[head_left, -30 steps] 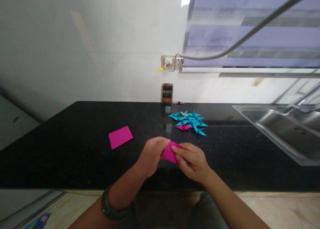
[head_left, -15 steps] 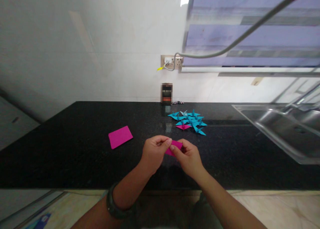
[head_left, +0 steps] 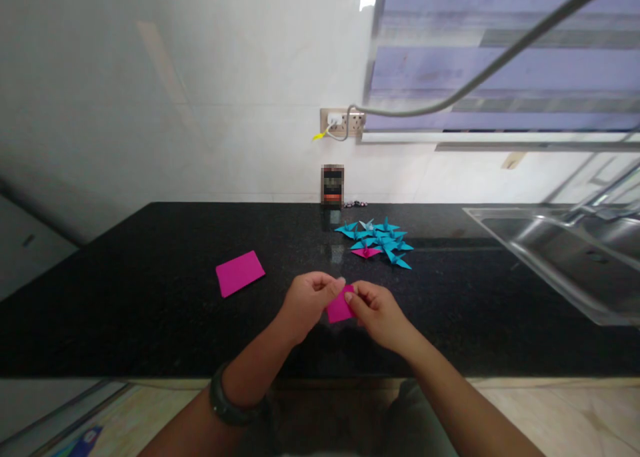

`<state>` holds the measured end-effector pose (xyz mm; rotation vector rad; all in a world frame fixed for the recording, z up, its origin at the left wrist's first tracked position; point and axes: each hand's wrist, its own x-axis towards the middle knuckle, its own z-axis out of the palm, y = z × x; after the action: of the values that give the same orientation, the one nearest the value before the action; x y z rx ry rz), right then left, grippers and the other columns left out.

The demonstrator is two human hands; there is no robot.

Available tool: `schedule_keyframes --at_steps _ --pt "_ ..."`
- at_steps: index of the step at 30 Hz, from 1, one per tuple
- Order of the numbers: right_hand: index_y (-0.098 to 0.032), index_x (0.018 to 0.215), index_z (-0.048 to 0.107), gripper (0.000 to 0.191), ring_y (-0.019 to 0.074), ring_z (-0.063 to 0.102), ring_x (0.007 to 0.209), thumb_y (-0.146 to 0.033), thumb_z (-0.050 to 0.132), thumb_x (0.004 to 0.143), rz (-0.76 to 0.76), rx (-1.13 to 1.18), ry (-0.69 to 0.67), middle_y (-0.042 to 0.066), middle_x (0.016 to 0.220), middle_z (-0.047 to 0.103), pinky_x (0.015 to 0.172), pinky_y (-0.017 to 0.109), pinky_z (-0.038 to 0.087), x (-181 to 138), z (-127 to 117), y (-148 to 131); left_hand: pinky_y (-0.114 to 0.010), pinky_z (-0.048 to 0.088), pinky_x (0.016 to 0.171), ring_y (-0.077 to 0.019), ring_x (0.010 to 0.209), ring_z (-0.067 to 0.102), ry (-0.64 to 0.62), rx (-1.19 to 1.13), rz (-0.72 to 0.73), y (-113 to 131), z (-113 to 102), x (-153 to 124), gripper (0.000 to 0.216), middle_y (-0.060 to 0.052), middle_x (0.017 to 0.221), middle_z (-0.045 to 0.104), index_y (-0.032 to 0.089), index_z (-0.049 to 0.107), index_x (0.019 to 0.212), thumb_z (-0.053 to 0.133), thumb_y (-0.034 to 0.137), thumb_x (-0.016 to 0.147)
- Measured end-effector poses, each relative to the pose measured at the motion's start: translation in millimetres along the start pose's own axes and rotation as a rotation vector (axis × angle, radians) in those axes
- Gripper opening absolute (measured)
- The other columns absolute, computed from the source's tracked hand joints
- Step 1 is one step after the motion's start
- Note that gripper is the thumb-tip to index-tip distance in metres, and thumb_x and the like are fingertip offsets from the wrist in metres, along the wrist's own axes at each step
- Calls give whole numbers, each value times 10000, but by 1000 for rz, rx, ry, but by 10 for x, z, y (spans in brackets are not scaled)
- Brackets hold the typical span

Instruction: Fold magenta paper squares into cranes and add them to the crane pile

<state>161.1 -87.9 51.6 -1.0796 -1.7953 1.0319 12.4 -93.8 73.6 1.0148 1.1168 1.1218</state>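
A small folded piece of pink paper point(head_left: 340, 309) is held between my two hands, above the black countertop. My left hand point(head_left: 311, 304) pinches its upper left part, with the thumb on top. On the paper's right edge, my right hand point(head_left: 377, 312) is closed, thumb over the front. The fingers behind the paper are hidden. Beyond my hands lies a cluster of blue paper cranes point(head_left: 385, 237), with one pink paper crane point(head_left: 365, 251) at its near side. Left of my hands, a flat stack of pink paper point(head_left: 240, 274) rests on the counter.
The black countertop point(head_left: 150, 297) runs up to a white wall. At the right is a metal sink point(head_left: 550, 264) with a faucet. A dark, blurred box point(head_left: 333, 186) stands against the wall beneath an outlet point(head_left: 353, 122). A grey cable point(head_left: 425, 110) crosses the upper right.
The pink paper has turned between my fingers and now shows a squarer face, hanging slightly lower. My hands have shifted apart a little. The cranes and the paper stack have stayed put.
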Motion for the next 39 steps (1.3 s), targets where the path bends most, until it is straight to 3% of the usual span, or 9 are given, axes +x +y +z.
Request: schedule_keyframes --at_steps 3,8,11,14,17,22,31,39 --pt "-163 628 514 227 79 417 463 -299 493 808 5 -13 56 -36 517 470 433 184 339 29 -35 -16 -194 373 455 -79 447 487 -34 36 -27 -16 -23 -13 280 7 508 579 117 587 612 736 345 551" --pt "-159 716 592 170 108 500 543 -290 523 798 -40 -25 175 -1 597 563 493 210 402 79 -26 -5 -189 397 474 -94 471 552 -150 69 -109 -20 -18 -44 271 -40 551 635 99 621 660 693 356 612" --pt "-172 931 605 185 121 537 607 -267 477 835 -142 -46 209 33 737 602 539 235 446 68 -81 -14 -185 403 468 -110 502 591 -102 35 -136 -9 -40 -34 291 -62 623 667 100 643 724 667 378 640" --pt "-205 1047 583 268 188 520 941 -175 525 787 -392 -206 71 97 1041 521 686 290 481 35 -188 -52 -185 416 467 -114 518 606 -83 -45 -158 -14 -81 -3 318 -64 670 680 108 647 778 665 395 643" --pt "-229 1038 589 316 208 452 1063 -109 550 748 -520 -373 -38 96 1153 456 855 373 437 13 -276 -92 -182 426 477 -111 527 609 -100 -51 -165 -30 -111 14 330 -68 664 681 108 650 783 655 412 657" --pt "-234 1017 594 275 218 458 1056 -146 572 757 -540 -494 -88 93 1121 491 859 388 432 19 -319 -128 -185 427 491 -108 532 605 -101 -27 -140 -40 -116 -5 314 -65 663 683 112 658 779 654 403 663" --pt "-209 967 613 224 207 472 1030 -153 568 755 -534 -464 -89 96 1092 493 851 367 432 24 -304 -171 -187 440 517 -105 539 605 -85 -32 -117 -14 -92 -29 283 -62 647 682 112 662 752 655 383 669" --pt "-168 799 573 105 197 490 978 -140 473 813 -458 -431 99 104 1002 509 829 353 436 41 -182 -130 -207 474 602 -142 717 652 -168 -138 -91 -58 -94 -51 291 -80 862 696 146 648 922 610 362 731"
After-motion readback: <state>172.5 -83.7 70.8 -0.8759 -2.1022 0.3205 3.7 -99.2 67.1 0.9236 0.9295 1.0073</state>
